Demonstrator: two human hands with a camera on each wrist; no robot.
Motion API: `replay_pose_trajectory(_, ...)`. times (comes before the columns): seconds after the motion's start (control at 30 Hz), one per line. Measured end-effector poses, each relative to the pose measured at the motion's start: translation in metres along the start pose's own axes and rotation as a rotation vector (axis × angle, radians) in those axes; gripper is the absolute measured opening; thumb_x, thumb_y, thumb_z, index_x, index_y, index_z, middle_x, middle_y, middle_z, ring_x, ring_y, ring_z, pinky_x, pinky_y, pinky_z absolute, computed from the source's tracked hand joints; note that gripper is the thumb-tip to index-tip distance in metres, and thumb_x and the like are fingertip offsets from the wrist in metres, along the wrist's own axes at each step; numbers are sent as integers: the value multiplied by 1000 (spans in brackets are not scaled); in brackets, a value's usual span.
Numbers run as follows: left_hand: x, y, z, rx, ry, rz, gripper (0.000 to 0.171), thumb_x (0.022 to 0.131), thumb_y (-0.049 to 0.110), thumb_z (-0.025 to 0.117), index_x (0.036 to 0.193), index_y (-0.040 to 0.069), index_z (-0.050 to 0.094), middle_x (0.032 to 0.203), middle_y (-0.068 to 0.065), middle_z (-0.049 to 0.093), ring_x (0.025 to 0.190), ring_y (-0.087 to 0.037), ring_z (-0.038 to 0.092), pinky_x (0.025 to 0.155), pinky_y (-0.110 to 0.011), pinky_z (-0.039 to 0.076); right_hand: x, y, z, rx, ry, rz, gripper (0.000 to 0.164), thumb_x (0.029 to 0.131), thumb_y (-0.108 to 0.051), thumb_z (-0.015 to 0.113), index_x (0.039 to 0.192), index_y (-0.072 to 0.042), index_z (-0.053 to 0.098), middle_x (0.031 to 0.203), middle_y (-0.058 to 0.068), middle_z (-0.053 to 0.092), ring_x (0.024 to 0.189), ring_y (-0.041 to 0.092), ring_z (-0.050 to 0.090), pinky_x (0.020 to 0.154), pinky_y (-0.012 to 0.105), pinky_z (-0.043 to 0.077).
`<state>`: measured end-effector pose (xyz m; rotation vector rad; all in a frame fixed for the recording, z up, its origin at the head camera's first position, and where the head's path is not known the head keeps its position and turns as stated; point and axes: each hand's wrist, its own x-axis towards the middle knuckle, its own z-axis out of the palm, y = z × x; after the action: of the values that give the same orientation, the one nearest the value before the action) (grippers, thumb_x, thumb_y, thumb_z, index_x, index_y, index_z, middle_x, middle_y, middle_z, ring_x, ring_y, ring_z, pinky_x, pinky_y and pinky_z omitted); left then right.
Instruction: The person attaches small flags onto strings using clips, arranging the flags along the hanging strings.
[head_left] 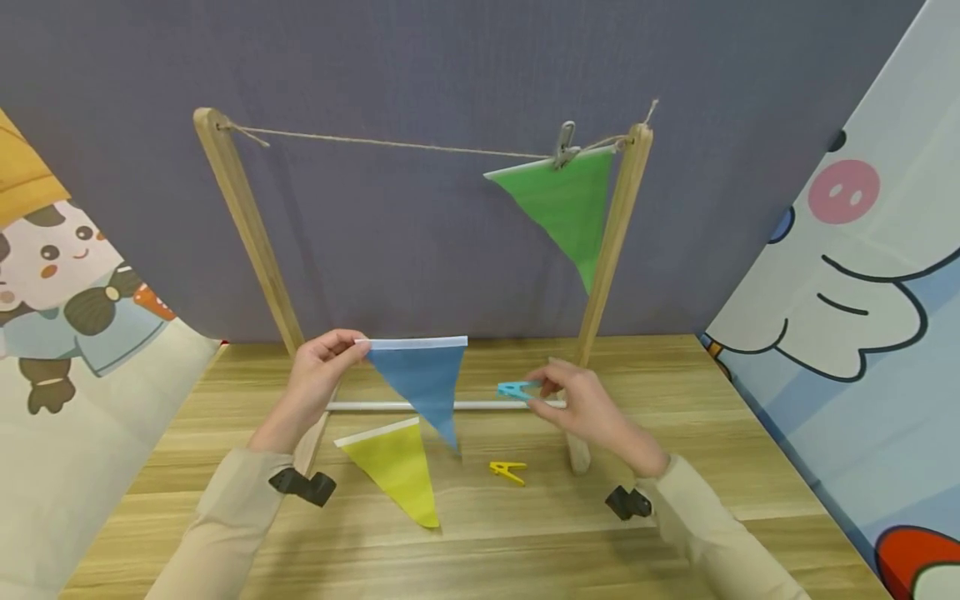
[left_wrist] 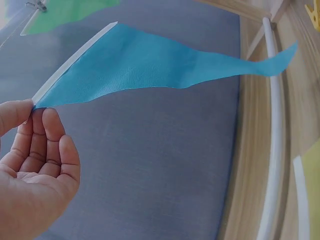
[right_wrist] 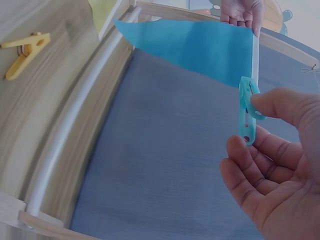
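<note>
My left hand (head_left: 324, 367) pinches the upper left corner of a blue triangular flag (head_left: 423, 375), which hangs point down in the air. In the left wrist view the flag (left_wrist: 135, 62) stretches out from thumb and fingers by its white top edge. To the right, my right hand (head_left: 573, 400) holds a light blue clothespin (head_left: 516, 390) between thumb and fingers. The clothespin (right_wrist: 246, 107) appears close to the flag's free corner in the right wrist view, but the head view shows them apart. A green flag (head_left: 566, 200) hangs from the string (head_left: 390, 143) under a metal clip (head_left: 565, 146).
Two wooden posts (head_left: 251, 225) carry the string, and a white rod (head_left: 487, 406) joins them low down. A yellow flag (head_left: 397, 471) and a yellow clothespin (head_left: 507, 472) lie on the wooden table (head_left: 525, 550). Behind stands a grey panel (head_left: 420, 242).
</note>
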<state>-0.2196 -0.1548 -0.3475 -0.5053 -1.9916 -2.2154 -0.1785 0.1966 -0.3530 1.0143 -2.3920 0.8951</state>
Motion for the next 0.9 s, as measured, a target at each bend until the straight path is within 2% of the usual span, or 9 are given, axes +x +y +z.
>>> replay_pose_trajectory(0.1, 4, 2, 3, 2, 0, 6, 18, 90, 2, 61, 83, 17, 67, 77, 6, 63, 71, -7, 58, 67, -19, 50, 4, 0, -4, -16, 14, -19, 24, 73, 2, 76, 94, 5, 65, 83, 10, 63, 69, 17, 60, 63, 27, 54)
replay_pose_trajectory(0.4, 12, 10, 9, -8, 4, 15, 14, 90, 5, 61, 83, 16, 67, 77, 5, 63, 70, -8, 58, 70, -21, 50, 13, -4, -14, -21, 3, 20, 23, 74, 3, 75, 96, 4, 65, 85, 11, 63, 71, 18, 60, 65, 27, 54)
replay_pose_trajectory(0.6, 18, 14, 13, -64, 18, 28, 16, 90, 2, 61, 82, 14, 67, 78, 4, 63, 70, -9, 59, 69, -21, 51, 21, -4, -19, -27, 35, -15, 24, 74, 5, 75, 95, 4, 65, 82, 9, 62, 69, 16, 60, 65, 26, 54)
replay_pose_trajectory(0.9, 24, 21, 16, -78, 36, 53, 16, 89, 0, 62, 80, 13, 67, 76, 3, 63, 69, -11, 58, 68, -21, 51, 31, -7, -24, -37, 55, -46, 24, 73, 6, 75, 95, 4, 65, 81, 7, 61, 68, 15, 59, 64, 27, 54)
